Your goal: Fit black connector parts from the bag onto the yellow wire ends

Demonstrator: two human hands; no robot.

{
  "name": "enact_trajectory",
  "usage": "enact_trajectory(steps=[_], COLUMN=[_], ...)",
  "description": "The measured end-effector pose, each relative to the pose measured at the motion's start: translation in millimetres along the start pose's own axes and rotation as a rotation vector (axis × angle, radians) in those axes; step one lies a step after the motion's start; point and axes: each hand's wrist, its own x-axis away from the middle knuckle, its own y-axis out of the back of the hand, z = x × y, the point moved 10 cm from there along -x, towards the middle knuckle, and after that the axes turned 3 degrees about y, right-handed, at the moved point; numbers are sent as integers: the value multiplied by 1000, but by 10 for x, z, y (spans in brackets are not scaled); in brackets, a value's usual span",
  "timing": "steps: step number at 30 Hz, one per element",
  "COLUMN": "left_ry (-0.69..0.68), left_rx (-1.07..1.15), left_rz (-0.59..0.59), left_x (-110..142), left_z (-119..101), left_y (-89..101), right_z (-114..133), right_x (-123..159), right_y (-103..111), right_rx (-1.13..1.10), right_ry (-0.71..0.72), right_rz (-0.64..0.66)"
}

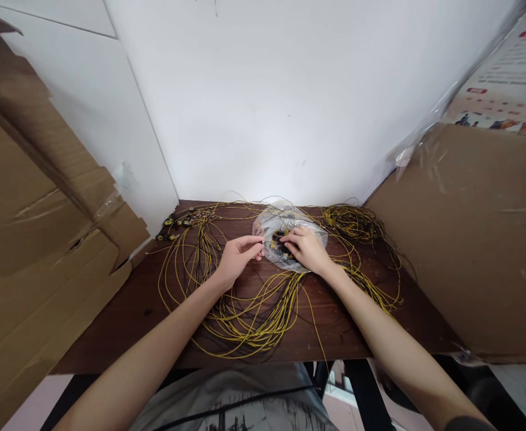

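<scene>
A clear plastic bag (275, 222) with small dark parts inside lies at the middle back of a dark wooden table (123, 311). My right hand (305, 248) rests on the bag, fingers curled into it on something I cannot make out. My left hand (238, 254) is at the bag's left edge, fingertips pinched together on a thin yellow wire or the bag's rim. Loops of yellow wire (249, 317) spread over the table under and around both hands.
A tangled coil of yellow wire (353, 221) lies at the back right. Wire ends with small dark connectors (177, 222) lie at the back left. Cardboard sheets (42, 239) stand on the left, a cardboard box (474, 239) on the right, a white wall behind.
</scene>
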Motion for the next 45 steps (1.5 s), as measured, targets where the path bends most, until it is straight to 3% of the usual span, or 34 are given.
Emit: enact_trajectory(steps=[5, 17, 24, 29, 38, 45], left_ry=[-3, 1, 8, 18, 18, 7], left_rx=[-10, -12, -6, -11, -3, -12], left_rz=[-3, 15, 20, 15, 26, 31], left_x=[2, -15, -12, -7, -16, -29], left_z=[-10, 6, 14, 20, 31, 49], left_y=[3, -9, -10, -9, -15, -9], right_z=[79, 75, 140, 116, 274, 408], right_x=[7, 2, 8, 8, 2, 9], right_y=[-6, 39, 8, 44, -8, -48], right_rx=[-34, -20, -44, -49, -81, -131], right_ry=[71, 6, 42, 11, 48, 110], right_rz=[47, 49, 88, 39, 20, 89])
